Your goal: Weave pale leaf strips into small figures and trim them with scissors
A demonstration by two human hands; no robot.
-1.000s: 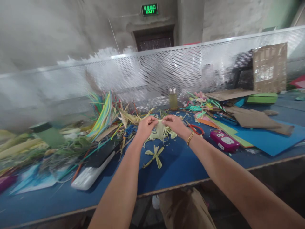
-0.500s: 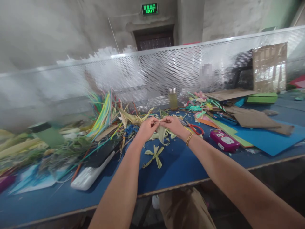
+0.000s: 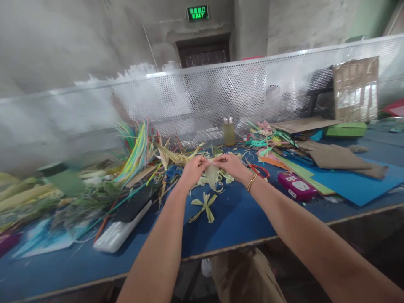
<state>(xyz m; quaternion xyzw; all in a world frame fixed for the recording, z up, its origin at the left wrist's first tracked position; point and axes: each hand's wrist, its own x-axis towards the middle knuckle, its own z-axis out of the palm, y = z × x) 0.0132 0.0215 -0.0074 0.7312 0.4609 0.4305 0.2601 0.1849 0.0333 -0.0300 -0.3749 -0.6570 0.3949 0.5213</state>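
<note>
Over the blue table (image 3: 240, 223), your left hand (image 3: 195, 167) and right hand (image 3: 232, 166) sit slightly farther apart than a moment earlier, both pinching the husk strip (image 3: 212, 175) between them. It hangs pale yellow-green, narrowing downward

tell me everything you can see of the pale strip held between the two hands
The pale strip is yellowish green, thin and soft-looking, like dried husk or leaf. Its top edge is pinched between the fingertips of the left hand and the right hand; below them it hangs down as a broad flap. It is over the blue table, in front of similar pale scraps; whether its lower end touches them is unclear.
</note>
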